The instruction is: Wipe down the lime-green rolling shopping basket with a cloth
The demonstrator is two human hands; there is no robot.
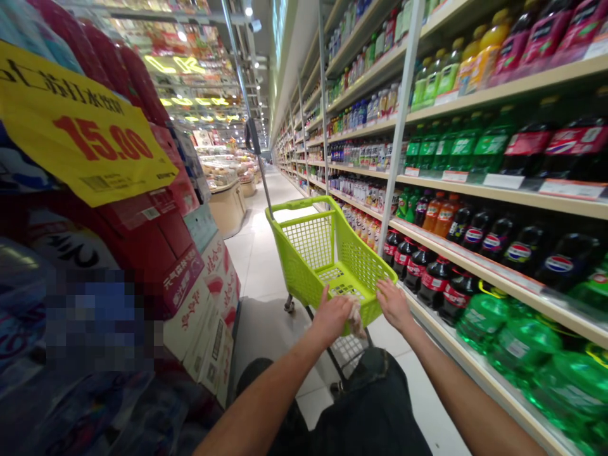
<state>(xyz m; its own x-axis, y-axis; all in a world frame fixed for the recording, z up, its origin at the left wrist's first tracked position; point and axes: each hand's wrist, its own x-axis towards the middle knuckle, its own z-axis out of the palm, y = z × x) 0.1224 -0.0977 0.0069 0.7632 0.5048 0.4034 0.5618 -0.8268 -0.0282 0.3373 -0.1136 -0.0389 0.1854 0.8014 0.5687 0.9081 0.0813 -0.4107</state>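
Observation:
A lime-green plastic shopping cart (304, 253) stands in the aisle in front of me, its basket holding nothing that I can see. My left hand (332, 316) is closed on a crumpled pale cloth (355, 315) pressed against the cart's near rim. My right hand (393, 304) grips the same rim on the right side, fingers curled over the edge. A long thin metal pole (247, 107) rises from the cart's far side toward the ceiling.
Shelves of soda bottles (475, 240) run close along the right. On the left stand stacked red and white cartons (199, 297) under a yellow price sign (85, 139) reading 15.00. The pale tiled aisle floor (259, 253) stretches ahead toward display counters (228, 202).

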